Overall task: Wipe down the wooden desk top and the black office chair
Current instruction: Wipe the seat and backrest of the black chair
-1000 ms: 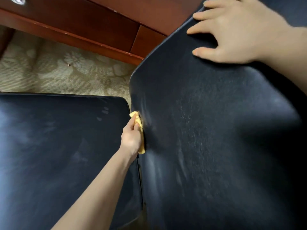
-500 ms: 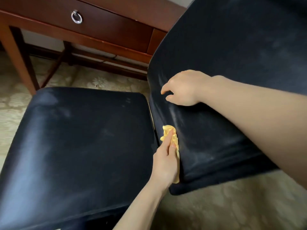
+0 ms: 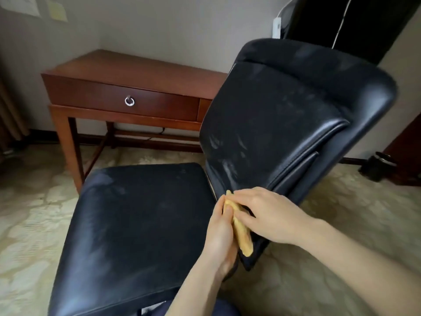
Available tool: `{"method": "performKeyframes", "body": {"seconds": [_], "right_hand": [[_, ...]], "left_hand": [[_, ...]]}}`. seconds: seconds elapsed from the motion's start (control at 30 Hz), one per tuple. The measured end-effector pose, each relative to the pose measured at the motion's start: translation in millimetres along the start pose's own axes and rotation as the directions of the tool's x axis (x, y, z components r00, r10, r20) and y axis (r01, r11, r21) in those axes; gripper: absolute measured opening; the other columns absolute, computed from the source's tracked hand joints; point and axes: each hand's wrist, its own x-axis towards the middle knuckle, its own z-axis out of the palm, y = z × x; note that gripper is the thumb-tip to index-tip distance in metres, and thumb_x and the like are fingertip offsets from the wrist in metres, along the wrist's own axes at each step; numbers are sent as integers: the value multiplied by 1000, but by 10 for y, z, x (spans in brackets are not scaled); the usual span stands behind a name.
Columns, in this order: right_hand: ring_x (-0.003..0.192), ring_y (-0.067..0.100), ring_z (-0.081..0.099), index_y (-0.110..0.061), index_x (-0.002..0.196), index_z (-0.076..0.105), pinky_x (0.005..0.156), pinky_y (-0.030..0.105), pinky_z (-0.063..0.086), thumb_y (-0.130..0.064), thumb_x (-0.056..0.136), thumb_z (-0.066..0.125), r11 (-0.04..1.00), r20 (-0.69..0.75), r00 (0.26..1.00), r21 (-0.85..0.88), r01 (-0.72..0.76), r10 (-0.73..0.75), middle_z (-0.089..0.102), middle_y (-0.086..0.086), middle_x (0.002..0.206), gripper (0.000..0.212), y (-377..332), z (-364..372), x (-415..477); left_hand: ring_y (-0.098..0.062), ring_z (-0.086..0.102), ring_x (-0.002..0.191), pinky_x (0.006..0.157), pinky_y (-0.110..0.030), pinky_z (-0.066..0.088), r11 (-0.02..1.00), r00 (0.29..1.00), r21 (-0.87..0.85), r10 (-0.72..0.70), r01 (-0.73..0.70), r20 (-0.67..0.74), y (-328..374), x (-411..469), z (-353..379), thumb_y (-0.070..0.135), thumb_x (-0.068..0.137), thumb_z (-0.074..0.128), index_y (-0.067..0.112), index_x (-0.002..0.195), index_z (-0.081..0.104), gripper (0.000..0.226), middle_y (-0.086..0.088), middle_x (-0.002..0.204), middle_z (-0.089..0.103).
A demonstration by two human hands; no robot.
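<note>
Carpet (image 3: 34,224), pale with a floral pattern, covers the floor. Black office chair (image 3: 141,224) stands on it mid-frame: wide seat to the left, backrest (image 3: 284,115) tilted back to the right, both with dusty grey smears. Wooden desk (image 3: 136,69) stands behind the chair against the wall, its right end hidden by the backrest. One drawer (image 3: 159,106) under the desk top's front edge. Black bin (image 3: 378,167) sits on the carpet at the far right, well apart from the chair.

Both hands meet at the backrest's lower edge, just beside the seat's rear right corner. Right hand (image 3: 266,215) comes in from the right, fingers curled over the yellow cloth (image 3: 241,233) and gripping its upper part. Left hand (image 3: 222,236) comes up from below, fingers nearly straight, laid flat along the cloth's left side and pressing it (thumb position unclear). Cloth is bunched into a long narrow fold, sandwiched between the two hands, lower end hanging free against the backrest's bottom corner.

White sheet (image 3: 22,3) and yellow note (image 3: 55,10) stuck on the wall at the top left. White plug (image 3: 276,27) on the wall above the backrest's top edge. Silver ring pull (image 3: 129,101) on the drawer front, near its middle.
</note>
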Motion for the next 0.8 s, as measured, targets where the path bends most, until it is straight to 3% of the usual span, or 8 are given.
{"method": "performKeyframes", "body": {"seconds": [0.07,0.17,0.37,0.47,0.53,0.63,0.7,0.8], "right_hand": [[127,2,42,-36,141,39,104,29,41,-41,95,48,925,-122,974,353,-137,190,45,-22,135,47,-86,69,-13],[109,-12,53,-44,125,51,94,14,46,-36,89,60,571,-149,907,813,-113,393,57,-29,115,37,-285,164,0],[106,7,63,-34,118,60,96,35,50,-25,91,60,-25,16,837,1000,-3,548,68,-10,113,29,-575,278,58],[96,5,66,-35,105,63,87,31,54,-8,87,63,86,-56,795,996,5,604,71,-10,101,32,-586,232,131],[95,6,65,-30,104,65,86,29,52,-3,80,64,446,-309,725,895,3,616,70,-10,99,36,-502,143,190],[103,28,56,-11,113,65,89,40,46,10,70,64,973,-704,672,170,-154,229,64,7,115,47,-187,-101,340],[102,40,51,-4,109,64,78,44,42,13,66,64,896,-664,747,-308,-320,38,59,17,116,47,46,-302,499],[118,35,40,-6,117,51,86,41,32,4,77,55,709,-468,877,-583,-397,107,46,15,128,42,271,-452,778]], "left_hand": [[-22,60,114,99,-43,47,997,999,-67,49,-49,11,185,16,-45,20,104,32,20,139,43,37,-9,127,60],[-19,60,115,102,-41,44,991,990,-56,124,-120,60,352,-24,-70,23,102,35,22,138,44,38,-7,129,60],[-6,47,127,114,-36,30,966,982,221,100,-135,162,533,-123,-94,54,89,33,29,138,46,57,7,136,54],[-2,48,125,109,-32,34,916,973,362,100,-172,210,639,-68,-217,56,93,26,33,136,48,54,14,132,57],[5,47,122,102,-25,38,844,972,489,146,-219,185,677,12,-340,56,95,29,44,129,52,43,28,124,56],[17,41,116,92,-12,35,699,978,687,190,-200,91,613,159,-596,46,95,44,50,120,53,27,32,124,47],[5,35,127,102,-18,31,521,989,846,139,-116,50,470,265,-813,39,92,55,40,131,46,40,20,139,41],[-21,11,145,117,-43,14,61,996,996,-74,59,-55,173,389,-1077,50,88,57,28,149,21,74,-1,158,14]]}}
